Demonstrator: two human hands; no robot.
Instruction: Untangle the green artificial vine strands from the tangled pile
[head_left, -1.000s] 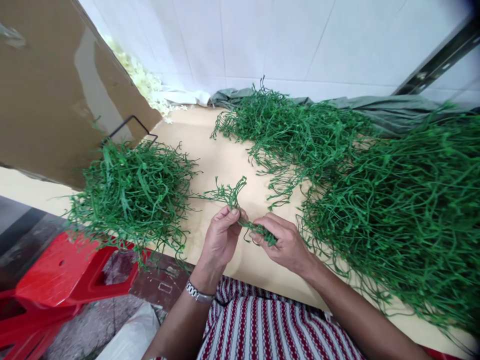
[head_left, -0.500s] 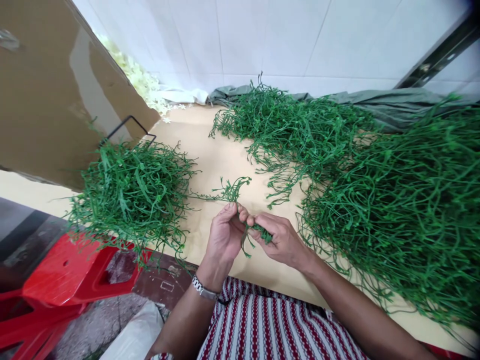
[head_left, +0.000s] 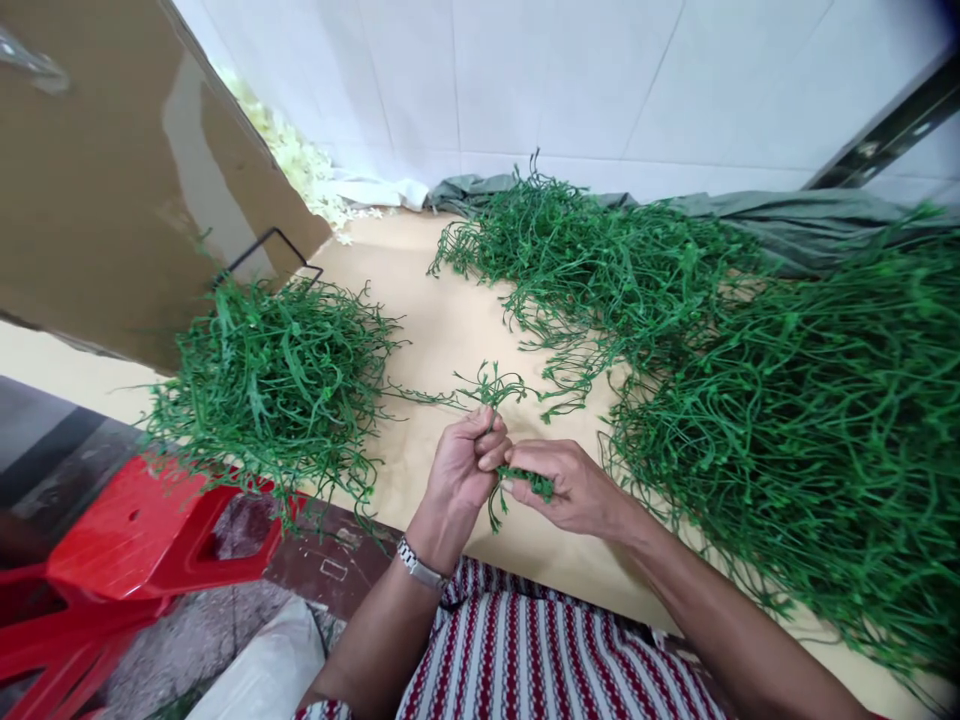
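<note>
— One sprig (head_left: 496, 386), thin and green, branching into curly tips at its far end.
— Where is it?
— Just above the tan table (head_left: 442, 320), stretched between both hands. The left hand (head_left: 466, 468) is closed around the stem, with the tips fanning out beyond its knuckles. The right hand (head_left: 574, 490) pinches the near end, touching the left fingers.
— And around them?
— A loose green pile (head_left: 270, 385) lies left, a larger heap (head_left: 787, 410) right.

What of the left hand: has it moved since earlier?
Yes, slightly: the left hand, holding the sprig, shifted right, away from the left green pile, toward the right hand.
</note>
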